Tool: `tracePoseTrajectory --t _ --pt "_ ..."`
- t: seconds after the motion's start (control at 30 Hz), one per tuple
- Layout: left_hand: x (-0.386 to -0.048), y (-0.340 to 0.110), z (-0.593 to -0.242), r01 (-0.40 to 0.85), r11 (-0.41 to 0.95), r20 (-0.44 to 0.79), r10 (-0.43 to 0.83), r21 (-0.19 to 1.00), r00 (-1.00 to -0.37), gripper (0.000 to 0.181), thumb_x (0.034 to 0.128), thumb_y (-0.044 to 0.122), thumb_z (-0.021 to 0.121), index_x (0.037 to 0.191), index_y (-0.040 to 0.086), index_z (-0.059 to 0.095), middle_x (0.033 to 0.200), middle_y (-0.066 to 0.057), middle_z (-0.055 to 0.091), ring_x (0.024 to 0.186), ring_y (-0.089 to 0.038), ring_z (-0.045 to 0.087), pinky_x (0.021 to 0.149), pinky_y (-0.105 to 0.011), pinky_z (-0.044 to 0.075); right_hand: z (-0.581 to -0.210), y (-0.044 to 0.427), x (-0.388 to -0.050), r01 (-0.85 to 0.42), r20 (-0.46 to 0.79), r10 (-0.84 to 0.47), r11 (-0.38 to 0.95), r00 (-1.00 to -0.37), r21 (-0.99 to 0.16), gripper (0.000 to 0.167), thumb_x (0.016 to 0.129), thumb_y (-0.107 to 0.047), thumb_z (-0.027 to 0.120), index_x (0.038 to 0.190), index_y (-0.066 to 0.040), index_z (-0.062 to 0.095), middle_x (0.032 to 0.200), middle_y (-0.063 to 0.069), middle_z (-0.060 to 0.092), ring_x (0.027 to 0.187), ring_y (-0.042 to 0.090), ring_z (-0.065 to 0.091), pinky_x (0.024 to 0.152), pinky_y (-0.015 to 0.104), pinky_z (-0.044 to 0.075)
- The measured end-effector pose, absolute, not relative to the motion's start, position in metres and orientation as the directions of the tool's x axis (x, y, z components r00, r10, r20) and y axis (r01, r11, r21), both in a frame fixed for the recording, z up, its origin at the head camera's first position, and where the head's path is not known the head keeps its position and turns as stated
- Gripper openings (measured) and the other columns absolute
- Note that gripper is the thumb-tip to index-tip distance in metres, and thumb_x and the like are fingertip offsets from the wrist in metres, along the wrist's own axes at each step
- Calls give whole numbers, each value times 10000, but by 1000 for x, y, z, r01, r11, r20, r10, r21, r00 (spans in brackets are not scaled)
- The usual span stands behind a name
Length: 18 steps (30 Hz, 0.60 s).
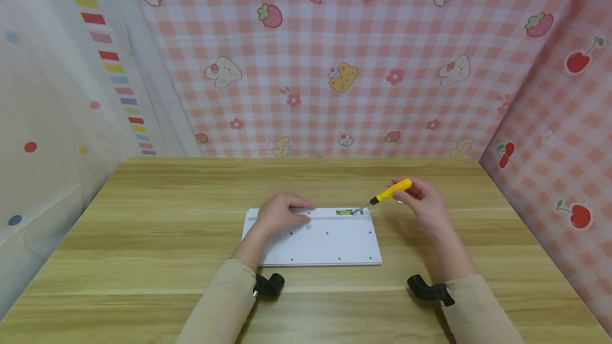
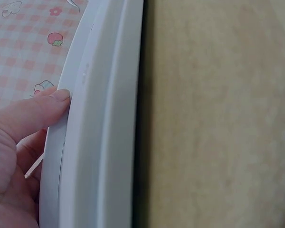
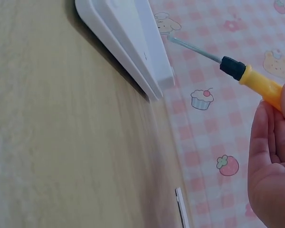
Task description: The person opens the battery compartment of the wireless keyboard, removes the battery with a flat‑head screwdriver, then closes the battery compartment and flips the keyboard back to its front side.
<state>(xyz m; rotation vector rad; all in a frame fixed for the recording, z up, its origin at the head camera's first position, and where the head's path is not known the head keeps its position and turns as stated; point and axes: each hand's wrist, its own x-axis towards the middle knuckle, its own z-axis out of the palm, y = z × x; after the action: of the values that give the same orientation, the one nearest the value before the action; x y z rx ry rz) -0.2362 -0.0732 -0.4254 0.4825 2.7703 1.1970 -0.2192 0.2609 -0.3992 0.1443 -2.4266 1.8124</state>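
Note:
A white keyboard (image 1: 315, 243) lies face down on the table, its back dotted with small screws. In the raised strip along its far side, an uncovered slot shows a green battery (image 1: 344, 213). My left hand (image 1: 279, 214) grips that strip left of the slot; the left wrist view shows the thumb (image 2: 61, 96) against the white edge, with other fingers partly hidden behind. Between thumb and fingers, my right hand (image 1: 423, 203) holds a screwdriver (image 1: 393, 190) by its yellow handle. Its metal tip slants down to the right end of the battery slot; whether it touches is unclear.
A small white strip (image 3: 181, 207) lies on the table beyond the keyboard's right end, mostly hidden by my right hand in the head view. The wooden table (image 1: 181, 195) meets a pink checked cloth (image 1: 315, 110) at its back edge.

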Motion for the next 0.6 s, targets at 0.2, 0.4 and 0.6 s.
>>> tracePoseTrajectory --t 0.2,0.4,0.6 --pt "-236 -73 -426 246 638 42 317 729 -947 251 812 179 829 1043 271 793 1077 82 709 1040 -142 643 927 -367 490 -399 257 -221 -173 171 -34 308 -985 -935 400 960 -250 674 1257 11 614 1258 201 629 1008 147 616 862 169 504" --pt "-236 -74 -427 249 635 43 321 731 -946 252 815 177 826 1044 275 793 1072 89 709 1031 -134 645 922 -363 492 -393 250 -220 -227 218 -69 395 -973 -890 325 963 -222 668 1225 -31 652 1206 175 660 963 164 621 833 163 510" --pt "-236 -73 -427 250 639 45 320 728 -946 248 813 179 828 1039 275 794 1071 89 711 1031 -132 644 916 -361 492 -379 237 -217 -277 255 -114 513 -960 -812 260 969 -161 656 1198 -38 665 1139 136 675 932 219 628 773 188 523"
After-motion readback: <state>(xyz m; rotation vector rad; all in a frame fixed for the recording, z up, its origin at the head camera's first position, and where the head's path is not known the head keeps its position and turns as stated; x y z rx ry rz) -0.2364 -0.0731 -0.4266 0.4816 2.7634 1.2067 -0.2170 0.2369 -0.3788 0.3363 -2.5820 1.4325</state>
